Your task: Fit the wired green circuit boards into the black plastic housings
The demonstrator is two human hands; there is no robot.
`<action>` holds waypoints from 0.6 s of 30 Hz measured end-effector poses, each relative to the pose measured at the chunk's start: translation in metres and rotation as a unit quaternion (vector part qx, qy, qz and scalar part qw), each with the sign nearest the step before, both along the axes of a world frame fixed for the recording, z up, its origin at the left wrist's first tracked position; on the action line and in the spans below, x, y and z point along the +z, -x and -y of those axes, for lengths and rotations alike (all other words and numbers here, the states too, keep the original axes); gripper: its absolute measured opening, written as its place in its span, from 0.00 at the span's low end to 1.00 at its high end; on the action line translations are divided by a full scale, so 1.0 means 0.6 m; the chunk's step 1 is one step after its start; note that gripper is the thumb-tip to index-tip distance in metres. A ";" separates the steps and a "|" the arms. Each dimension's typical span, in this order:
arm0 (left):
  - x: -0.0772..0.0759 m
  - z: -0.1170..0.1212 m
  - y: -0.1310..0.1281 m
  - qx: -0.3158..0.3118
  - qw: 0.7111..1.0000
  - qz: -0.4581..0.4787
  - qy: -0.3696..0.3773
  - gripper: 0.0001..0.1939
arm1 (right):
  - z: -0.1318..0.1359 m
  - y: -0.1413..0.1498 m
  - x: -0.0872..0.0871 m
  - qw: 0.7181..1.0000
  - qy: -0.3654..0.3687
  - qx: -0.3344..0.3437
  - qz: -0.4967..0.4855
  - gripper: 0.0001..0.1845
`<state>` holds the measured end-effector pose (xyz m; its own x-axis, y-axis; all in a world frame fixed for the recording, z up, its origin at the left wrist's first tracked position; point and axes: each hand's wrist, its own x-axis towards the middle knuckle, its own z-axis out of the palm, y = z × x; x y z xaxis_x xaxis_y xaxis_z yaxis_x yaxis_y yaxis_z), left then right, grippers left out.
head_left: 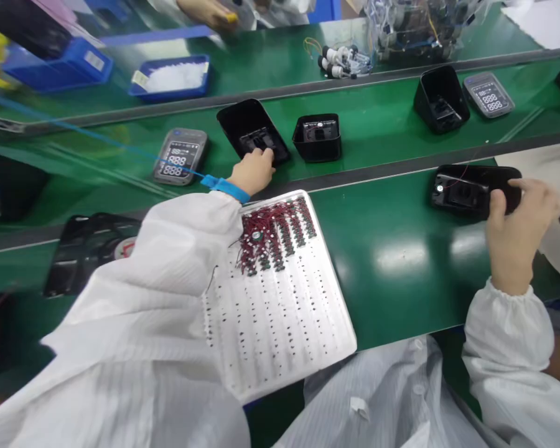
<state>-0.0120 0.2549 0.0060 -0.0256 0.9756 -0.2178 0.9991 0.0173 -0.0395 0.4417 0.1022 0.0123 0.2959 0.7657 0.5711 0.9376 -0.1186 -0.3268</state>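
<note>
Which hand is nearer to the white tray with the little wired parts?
The left hand: it is just beyond the far edge of the white tray. The right hand is well off to the tray's right.

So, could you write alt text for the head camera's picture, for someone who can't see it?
A person's left hand, wearing a blue wrist strap, touches a black casing on a green workbench, while the right hand touches a second black casing. Nearer the wearer lies a white tray, partly filled with small parts on dark red wires.
</note>
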 end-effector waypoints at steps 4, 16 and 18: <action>0.045 0.026 0.025 0.012 0.996 0.019 -0.082 0.32 | 0.030 0.068 0.007 0.994 0.007 0.103 -0.017 0.19; 0.163 0.356 -0.084 -0.294 0.917 0.092 -0.254 0.23 | 0.076 0.224 0.038 0.834 0.235 0.335 -0.369 0.33; 0.139 0.392 -0.126 -0.425 0.863 0.150 -0.230 0.20 | 0.080 0.223 0.037 0.825 0.231 0.332 -0.394 0.34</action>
<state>0.0633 0.0198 0.0892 0.7318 0.5996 0.3241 0.6228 -0.7814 0.0392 0.3082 0.0541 0.0342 -0.1355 0.9908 0.0028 0.3635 0.0523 -0.9301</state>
